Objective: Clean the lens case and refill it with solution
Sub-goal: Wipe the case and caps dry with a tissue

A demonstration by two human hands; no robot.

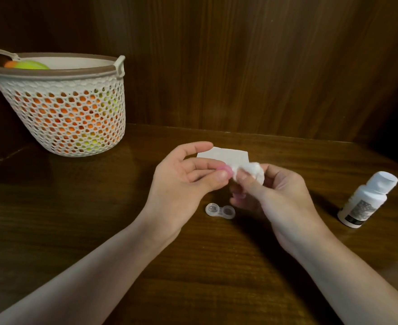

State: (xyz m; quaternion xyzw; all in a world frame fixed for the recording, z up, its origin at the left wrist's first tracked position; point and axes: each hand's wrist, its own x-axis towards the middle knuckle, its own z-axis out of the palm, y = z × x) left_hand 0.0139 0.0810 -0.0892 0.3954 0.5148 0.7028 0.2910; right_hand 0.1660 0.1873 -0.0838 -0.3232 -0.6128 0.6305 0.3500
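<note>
My left hand [184, 181] pinches a small pink lens-case cap [295, 170] between thumb and fingers, above the table. My right hand [273, 198] grips a crumpled white tissue [252, 171] and presses it against the cap. The clear lens case base [220, 211], two joined round cups without caps, lies on the wooden table just below both hands. A white solution bottle [366, 200] with a white cap and a dark label stands at the right, leaning in the wide view.
A flat white tissue sheet [226, 154] lies on the table behind the hands. A white perforated basket [69, 109] with orange and yellow balls stands at the far left. A dark wood panel wall rises behind the table.
</note>
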